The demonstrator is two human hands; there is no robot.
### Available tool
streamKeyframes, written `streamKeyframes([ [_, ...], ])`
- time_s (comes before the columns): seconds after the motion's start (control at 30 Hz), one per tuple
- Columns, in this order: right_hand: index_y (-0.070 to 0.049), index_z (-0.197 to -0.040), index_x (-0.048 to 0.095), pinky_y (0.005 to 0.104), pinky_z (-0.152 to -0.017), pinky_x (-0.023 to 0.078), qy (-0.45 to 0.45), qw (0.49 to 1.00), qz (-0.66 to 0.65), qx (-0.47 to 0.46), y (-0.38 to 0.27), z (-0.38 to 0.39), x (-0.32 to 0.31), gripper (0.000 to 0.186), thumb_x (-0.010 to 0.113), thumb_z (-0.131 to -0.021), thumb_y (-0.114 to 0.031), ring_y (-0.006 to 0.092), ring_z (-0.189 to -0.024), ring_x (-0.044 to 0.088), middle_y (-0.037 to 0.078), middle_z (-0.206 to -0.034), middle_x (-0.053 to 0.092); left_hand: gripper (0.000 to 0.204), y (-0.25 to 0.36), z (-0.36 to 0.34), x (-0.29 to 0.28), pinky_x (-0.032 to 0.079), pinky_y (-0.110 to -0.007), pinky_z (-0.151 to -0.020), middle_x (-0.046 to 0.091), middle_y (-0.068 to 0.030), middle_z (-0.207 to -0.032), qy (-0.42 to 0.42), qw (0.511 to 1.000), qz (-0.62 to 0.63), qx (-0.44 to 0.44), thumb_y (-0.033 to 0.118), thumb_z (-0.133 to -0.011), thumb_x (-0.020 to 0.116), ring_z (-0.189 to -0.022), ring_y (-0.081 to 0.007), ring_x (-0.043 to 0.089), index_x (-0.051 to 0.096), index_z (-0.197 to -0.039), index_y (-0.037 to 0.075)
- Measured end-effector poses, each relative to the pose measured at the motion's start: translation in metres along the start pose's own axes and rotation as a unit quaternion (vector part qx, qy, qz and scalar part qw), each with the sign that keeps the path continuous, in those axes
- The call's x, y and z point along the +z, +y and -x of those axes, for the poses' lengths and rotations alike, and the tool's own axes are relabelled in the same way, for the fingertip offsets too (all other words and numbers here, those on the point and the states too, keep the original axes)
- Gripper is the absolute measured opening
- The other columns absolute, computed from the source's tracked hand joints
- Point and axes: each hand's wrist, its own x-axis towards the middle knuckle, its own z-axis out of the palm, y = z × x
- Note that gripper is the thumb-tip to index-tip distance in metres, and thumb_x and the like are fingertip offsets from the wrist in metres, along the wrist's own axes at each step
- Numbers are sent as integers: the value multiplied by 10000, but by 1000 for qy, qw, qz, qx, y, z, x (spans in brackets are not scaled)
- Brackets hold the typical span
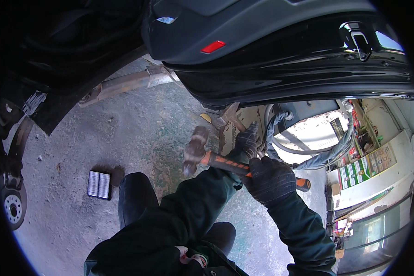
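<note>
My right hand [271, 181], in a dark glove, is closed round the orange-and-black handle of a hammer [194, 149], whose steel head is raised left of my hands and slightly blurred. My gloved left hand [247, 142], partly behind the hammer, grips a metal bar [237, 120] that runs up to the lower edge of a black car door [285, 78]. The bar's exact shape and contact with the door are unclear. A red reflector [213, 46] sits on the dark door trim above.
At left are a dark car body [73, 41] and a wheel hub [14, 209]. A pleated filter [99, 184] lies on the concrete by my knee. A metal beam [124, 85] lies under the car. Right are a looped hose [324, 158] and cluttered shelving [368, 133].
</note>
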Motion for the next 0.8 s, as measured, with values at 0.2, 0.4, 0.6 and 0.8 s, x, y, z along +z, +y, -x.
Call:
streamKeyframes([
  [0.2, -85, -898, 647, 420, -604, 543, 2, 998, 17, 55, 10, -3, 0, 319, 758, -813, -372, 317, -682, 675, 134, -754, 654, 232, -3, 9, 7, 418, -372, -579, 482, -3, -681, -16, 972, -171, 159, 394, -1041, 486, -596, -211, 510, 517, -950, 182],
  [0.4, -89, -864, 635, 416, -587, 541, 7, 1000, 24, 5, 5, 3, -5, 309, 761, -821, -368, 315, -671, 672, 141, -761, 656, 194, -6, -24, -34, 417, -387, -658, 495, -9, -774, -142, 983, 51, -103, 365, -1053, 413, -702, -225, 516, 513, -1000, 208],
  [0.6, -96, -919, 645, 418, -613, 545, -6, 997, 25, 68, 18, -5, 5, 295, 736, -844, -367, 311, -700, 678, 120, -761, 662, 297, -14, -36, -35, 428, -453, -683, 523, -26, -784, -65, 992, 81, -64, 478, -1039, 424, -720, -249, 530, 548, -1018, 208],
  [0.8, -70, -931, 632, 402, -466, 490, 19, 981, -153, -113, -39, -15, -18, 418, 633, -934, -488, 234, -539, 609, 100, -702, 611, 346, -5, -10, -16, 438, -474, -681, 558, -45, -766, -17, 998, 48, -23, 511, -1022, 430, -687, -263, 542, 573, -1026, 196],
])
